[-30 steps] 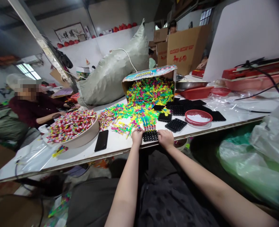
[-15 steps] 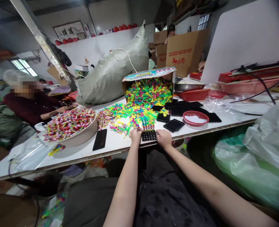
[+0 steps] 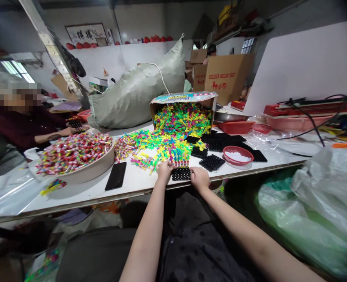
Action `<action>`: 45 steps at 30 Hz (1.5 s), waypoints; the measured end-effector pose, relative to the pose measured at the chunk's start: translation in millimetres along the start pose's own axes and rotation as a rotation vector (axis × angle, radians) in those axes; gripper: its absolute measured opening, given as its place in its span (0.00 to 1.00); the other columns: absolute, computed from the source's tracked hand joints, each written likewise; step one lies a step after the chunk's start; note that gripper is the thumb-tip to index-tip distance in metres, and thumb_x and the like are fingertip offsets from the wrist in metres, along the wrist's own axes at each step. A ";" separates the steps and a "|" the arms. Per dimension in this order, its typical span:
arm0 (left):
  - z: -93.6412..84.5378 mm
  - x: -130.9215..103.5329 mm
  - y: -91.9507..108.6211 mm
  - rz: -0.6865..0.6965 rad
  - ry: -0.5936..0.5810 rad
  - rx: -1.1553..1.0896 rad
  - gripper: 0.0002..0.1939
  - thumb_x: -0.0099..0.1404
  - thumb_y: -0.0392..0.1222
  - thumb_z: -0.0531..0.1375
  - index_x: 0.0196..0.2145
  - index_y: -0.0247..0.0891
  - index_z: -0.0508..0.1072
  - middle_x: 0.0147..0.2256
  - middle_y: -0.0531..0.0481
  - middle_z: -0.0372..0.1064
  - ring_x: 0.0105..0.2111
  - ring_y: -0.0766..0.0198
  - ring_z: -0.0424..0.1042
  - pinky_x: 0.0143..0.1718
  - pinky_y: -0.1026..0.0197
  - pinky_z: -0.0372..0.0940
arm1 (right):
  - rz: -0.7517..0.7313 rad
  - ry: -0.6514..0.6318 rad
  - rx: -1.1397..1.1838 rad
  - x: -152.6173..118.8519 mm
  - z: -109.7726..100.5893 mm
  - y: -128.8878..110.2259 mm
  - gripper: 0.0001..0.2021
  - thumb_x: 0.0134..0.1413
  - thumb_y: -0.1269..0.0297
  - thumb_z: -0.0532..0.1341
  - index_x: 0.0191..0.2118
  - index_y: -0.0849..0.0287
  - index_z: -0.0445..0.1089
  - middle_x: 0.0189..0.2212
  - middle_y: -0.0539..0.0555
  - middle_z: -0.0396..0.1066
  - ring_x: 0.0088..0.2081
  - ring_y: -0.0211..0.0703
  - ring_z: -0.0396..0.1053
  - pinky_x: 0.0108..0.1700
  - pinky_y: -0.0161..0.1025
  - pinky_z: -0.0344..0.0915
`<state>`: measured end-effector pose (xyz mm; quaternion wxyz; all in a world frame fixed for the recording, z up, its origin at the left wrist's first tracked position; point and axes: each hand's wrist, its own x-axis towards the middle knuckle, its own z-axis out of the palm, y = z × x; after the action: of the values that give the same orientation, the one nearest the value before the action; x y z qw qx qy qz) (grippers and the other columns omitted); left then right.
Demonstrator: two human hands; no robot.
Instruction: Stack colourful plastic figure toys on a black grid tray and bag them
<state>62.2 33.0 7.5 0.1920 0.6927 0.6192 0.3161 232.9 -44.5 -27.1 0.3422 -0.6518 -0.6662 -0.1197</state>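
A small black grid tray [image 3: 181,174] lies at the table's front edge, with a row of small red-and-white candy tubes [image 3: 182,163] standing along its far side. My left hand [image 3: 164,171] is closed at its left far corner, beside the end of that row. Around the right edge of the tray my right hand [image 3: 199,178] is closed. Just beyond the hands spreads a loose pile of yellow, green, blue and pink plastic toy pieces [image 3: 173,147]. It runs back to an open cardboard box [image 3: 153,113] on its side, full of the same pieces.
A large tub [image 3: 93,174] of wrapped candy tubes stands left, near a black phone [image 3: 116,176]. More black trays [image 3: 212,162] and a red basket [image 3: 238,161] with white contents lie right. A big grey sack [image 3: 126,102] is behind. A co-worker [image 3: 17,117] sits at left.
The camera view has shifted, so the table and its contents appear further left and the back of the room lower. Both hands stay at the tray.
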 end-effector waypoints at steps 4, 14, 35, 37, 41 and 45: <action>1.7 -0.5 -3.4 0.032 -0.008 -0.001 0.12 0.52 0.51 0.60 0.24 0.39 0.67 0.28 0.55 0.69 0.37 0.62 0.66 0.49 0.54 0.47 | 0.011 -0.018 0.004 -0.2 -1.0 -1.1 0.13 0.48 0.73 0.50 0.37 0.59 0.70 0.36 0.52 0.72 0.39 0.43 0.62 0.39 0.38 0.48; -4.9 -11.5 0.3 0.085 -0.003 0.007 0.12 0.51 0.50 0.60 0.28 0.40 0.67 0.33 0.52 0.70 0.39 0.60 0.66 0.49 0.53 0.47 | 0.026 -0.038 -0.003 0.5 -2.9 -3.8 0.14 0.47 0.74 0.50 0.37 0.59 0.70 0.37 0.52 0.72 0.39 0.43 0.62 0.39 0.38 0.48; -6.6 -15.3 -3.0 0.079 -0.027 -0.132 0.13 0.51 0.36 0.57 0.37 0.40 0.68 0.30 0.55 0.70 0.32 0.67 0.68 0.41 0.63 0.59 | 0.020 -0.045 0.027 0.3 -3.8 -4.0 0.14 0.47 0.73 0.50 0.37 0.59 0.70 0.37 0.54 0.71 0.39 0.43 0.61 0.40 0.37 0.48; -6.9 -15.8 -2.4 0.083 -0.022 -0.136 0.17 0.52 0.38 0.57 0.42 0.41 0.66 0.32 0.55 0.70 0.33 0.67 0.68 0.42 0.62 0.58 | 0.022 -0.058 0.029 1.3 -5.6 -3.6 0.14 0.48 0.73 0.50 0.38 0.59 0.70 0.38 0.54 0.71 0.39 0.44 0.61 0.40 0.37 0.49; -8.6 -17.2 -1.1 0.111 -0.010 -0.142 0.14 0.55 0.43 0.56 0.41 0.42 0.67 0.31 0.55 0.70 0.31 0.67 0.68 0.43 0.61 0.58 | 0.042 -0.071 0.110 1.5 -15.2 -7.5 0.14 0.48 0.72 0.50 0.36 0.60 0.70 0.37 0.55 0.71 0.39 0.45 0.61 0.41 0.38 0.50; -9.2 -18.5 -1.0 0.135 -0.002 -0.138 0.09 0.56 0.44 0.56 0.36 0.41 0.68 0.29 0.55 0.70 0.29 0.67 0.68 0.44 0.60 0.56 | 0.015 -0.017 0.208 -1.6 -22.8 -29.2 0.14 0.50 0.72 0.49 0.37 0.61 0.70 0.37 0.56 0.71 0.40 0.45 0.62 0.44 0.40 0.52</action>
<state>54.6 13.9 9.9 0.2181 0.7182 0.5479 0.3693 211.8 -63.1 -2.9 0.4033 -0.6189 -0.6728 -0.0419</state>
